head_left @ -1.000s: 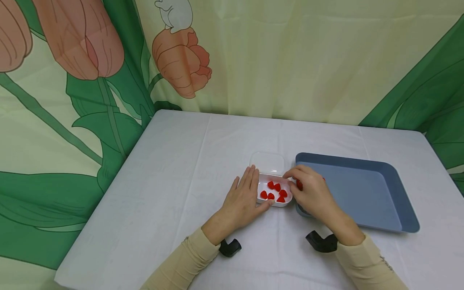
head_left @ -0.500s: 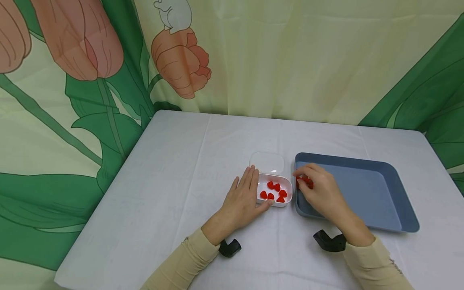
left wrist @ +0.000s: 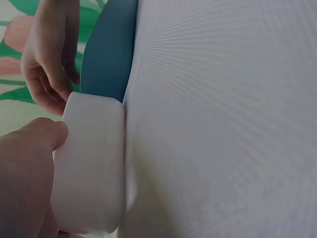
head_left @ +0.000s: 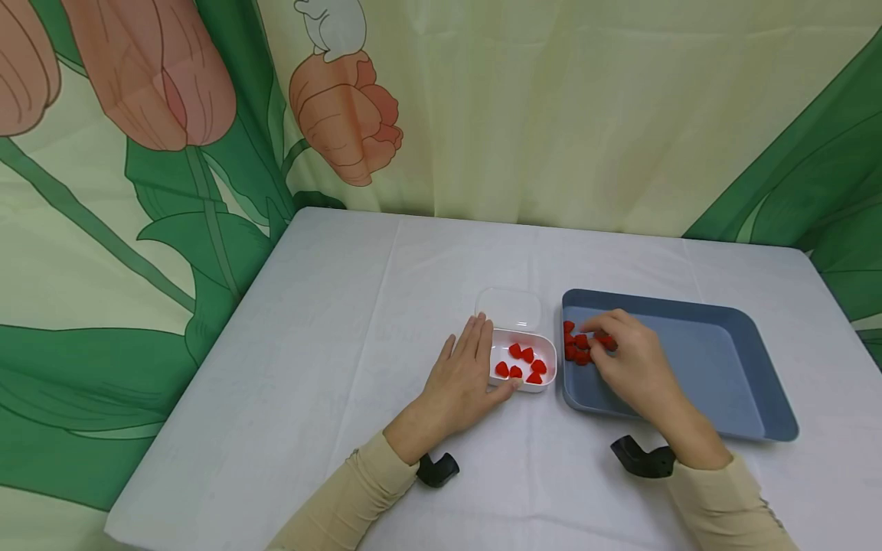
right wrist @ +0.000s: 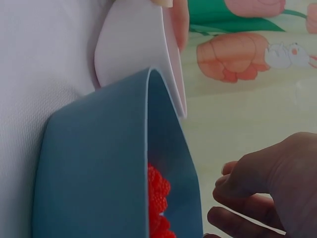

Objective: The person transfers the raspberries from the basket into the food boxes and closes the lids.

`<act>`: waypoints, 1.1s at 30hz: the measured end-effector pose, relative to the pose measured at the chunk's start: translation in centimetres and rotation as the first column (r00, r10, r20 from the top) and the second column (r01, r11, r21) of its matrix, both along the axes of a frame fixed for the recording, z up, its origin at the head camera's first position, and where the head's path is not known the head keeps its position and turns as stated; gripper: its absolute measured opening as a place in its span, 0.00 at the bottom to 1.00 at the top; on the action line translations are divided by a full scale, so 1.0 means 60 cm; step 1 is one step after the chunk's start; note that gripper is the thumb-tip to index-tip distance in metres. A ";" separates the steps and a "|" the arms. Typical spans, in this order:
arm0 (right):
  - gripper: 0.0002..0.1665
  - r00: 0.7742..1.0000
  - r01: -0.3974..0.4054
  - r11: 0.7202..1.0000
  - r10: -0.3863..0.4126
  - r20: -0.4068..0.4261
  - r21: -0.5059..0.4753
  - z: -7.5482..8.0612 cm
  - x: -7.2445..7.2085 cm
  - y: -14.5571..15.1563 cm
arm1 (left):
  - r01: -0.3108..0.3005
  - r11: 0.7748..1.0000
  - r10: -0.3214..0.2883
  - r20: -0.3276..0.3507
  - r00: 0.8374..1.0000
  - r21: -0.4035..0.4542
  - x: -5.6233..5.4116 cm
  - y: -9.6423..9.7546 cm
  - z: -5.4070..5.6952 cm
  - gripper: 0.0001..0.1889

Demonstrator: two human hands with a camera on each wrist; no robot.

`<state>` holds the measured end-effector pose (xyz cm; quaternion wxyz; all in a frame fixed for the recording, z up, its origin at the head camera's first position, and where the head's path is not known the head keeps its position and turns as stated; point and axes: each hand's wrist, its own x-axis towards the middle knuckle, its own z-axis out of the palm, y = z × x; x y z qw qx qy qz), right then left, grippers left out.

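A small white box (head_left: 547, 385) holds several red, berry-shaped pieces (head_left: 537, 366). My left hand (head_left: 455, 383) rests against the box's left side with fingers straight, the thumb touching its near rim. The left wrist view shows that thumb (left wrist: 59, 134) on the white wall. Over the left part of a blue-grey tray (head_left: 696, 367) hovers my right hand (head_left: 634, 363), fingers bent loosely above bumpy red berries (head_left: 582, 357). The right wrist view shows its fingers (right wrist: 242, 198) beyond the tray's rim, with no berry visible between them. Some berries lie partly hidden behind the hand.
A clear lid (head_left: 508, 308) lies behind the white box. The tray stands close to the box's right side. Black wrist mounts (head_left: 437, 470) show below the sleeves. A white cloth covers the table (head_left: 331, 321), with a printed curtain (head_left: 551, 115) behind it.
My right hand has moved right, from the box's right edge to over the tray, uncovering more red berries there. My left hand and the box stay in place.
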<state>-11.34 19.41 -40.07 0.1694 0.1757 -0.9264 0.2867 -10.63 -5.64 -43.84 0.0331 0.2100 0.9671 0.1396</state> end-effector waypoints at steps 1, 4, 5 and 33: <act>0.14 1.000 0.002 1.000 -0.002 0.000 0.000 -0.001 0.000 0.002 | -0.001 1.000 0.001 0.000 1.000 0.000 0.000 0.000 0.000 0.48; 0.14 1.000 0.014 1.000 -0.014 -0.002 0.003 -0.002 -0.001 0.007 | -0.002 1.000 0.002 0.002 1.000 0.000 0.000 -0.001 -0.001 0.49; 0.14 1.000 0.019 1.000 -0.019 -0.004 0.005 -0.002 -0.001 0.009 | -0.001 1.000 0.001 0.002 1.000 -0.001 0.000 -0.001 -0.001 0.49; 0.15 0.993 0.118 0.993 -0.118 0.023 0.006 -0.020 -0.004 0.041 | 0.000 1.000 0.000 -0.004 1.000 0.004 -0.001 -0.001 0.001 0.49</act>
